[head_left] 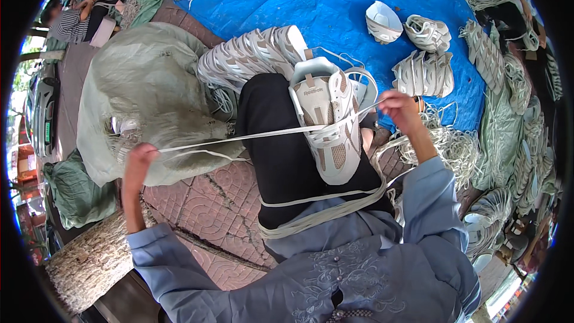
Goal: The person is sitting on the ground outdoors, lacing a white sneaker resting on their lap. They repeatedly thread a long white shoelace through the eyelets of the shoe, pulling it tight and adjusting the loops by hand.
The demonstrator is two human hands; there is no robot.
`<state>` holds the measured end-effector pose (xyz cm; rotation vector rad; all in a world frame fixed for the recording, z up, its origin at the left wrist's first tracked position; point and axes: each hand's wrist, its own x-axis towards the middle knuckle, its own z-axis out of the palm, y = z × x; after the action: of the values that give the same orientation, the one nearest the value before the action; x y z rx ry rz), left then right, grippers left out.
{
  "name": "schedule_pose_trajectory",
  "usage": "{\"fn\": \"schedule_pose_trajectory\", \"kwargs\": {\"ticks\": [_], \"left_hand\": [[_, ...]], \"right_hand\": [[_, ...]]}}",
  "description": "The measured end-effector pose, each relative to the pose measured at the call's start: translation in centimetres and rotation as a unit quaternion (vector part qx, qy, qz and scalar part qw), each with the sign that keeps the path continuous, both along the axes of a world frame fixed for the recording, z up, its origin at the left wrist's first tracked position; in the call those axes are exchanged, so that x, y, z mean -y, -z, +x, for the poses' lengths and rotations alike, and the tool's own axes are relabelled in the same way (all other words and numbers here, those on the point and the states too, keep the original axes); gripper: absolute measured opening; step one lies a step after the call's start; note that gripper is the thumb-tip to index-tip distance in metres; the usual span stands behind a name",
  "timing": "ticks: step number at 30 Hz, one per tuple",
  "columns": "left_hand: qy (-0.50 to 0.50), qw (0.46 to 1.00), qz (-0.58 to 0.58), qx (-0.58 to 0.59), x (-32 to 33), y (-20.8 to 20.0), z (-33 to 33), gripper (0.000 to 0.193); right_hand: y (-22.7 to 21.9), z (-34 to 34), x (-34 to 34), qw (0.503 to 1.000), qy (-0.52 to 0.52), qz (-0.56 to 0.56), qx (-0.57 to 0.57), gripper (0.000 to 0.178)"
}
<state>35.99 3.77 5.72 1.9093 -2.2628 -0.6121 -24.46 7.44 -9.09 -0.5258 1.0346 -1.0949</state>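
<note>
Shoelace (263, 136) pinched by left hand (140, 158), right hand (399, 110); shoe (317, 100) on lap (278, 170); sack (143, 90) left, lace heap (451, 146) right, tarpaulin (275, 0) ahead.

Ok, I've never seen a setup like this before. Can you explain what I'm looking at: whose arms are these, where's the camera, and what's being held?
There's no machine here: these are a person's own bare hands. The single picture comes from the left of two wide fisheye cameras worn on the head, looking down, so edges bend near the rim. Left in the picture is the person's left.

A pale shoe rests toe toward the wearer on the black trousers. The left hand and right hand are spread apart, each pinching lace that runs to the shoe. Spare laces lie across the lap.

Beyond, a blue sheet holds more shoes. A big pale sack stands to the left.
</note>
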Motion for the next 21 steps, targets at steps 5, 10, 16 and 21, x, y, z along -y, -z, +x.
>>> {"fn": "schedule_pose_trajectory", "kwargs": {"ticks": [5,10,16,21], "left_hand": [[0.002,0.95,-0.116,0.29,-1.3,2.5,-6.6,0.009],[-0.348,0.924,0.079,-0.137,-0.4,5.0,-6.9,0.007],[-0.342,0.529,0.053,-0.775,1.0,8.7,-5.9,0.018],[-0.336,0.483,-0.043,-0.808,3.3,9.8,0.0,0.019]], "right_hand": [[-4.0,-1.8,2.3,0.959,0.17,-0.168,0.152,0.023],[-7.5,-9.9,4.4,0.96,0.129,-0.234,0.077,0.02],[-10.3,-11.2,7.8,0.957,0.115,-0.257,0.072,0.018],[-10.7,-12.8,10.5,0.952,0.142,-0.247,0.111,0.018]]}}
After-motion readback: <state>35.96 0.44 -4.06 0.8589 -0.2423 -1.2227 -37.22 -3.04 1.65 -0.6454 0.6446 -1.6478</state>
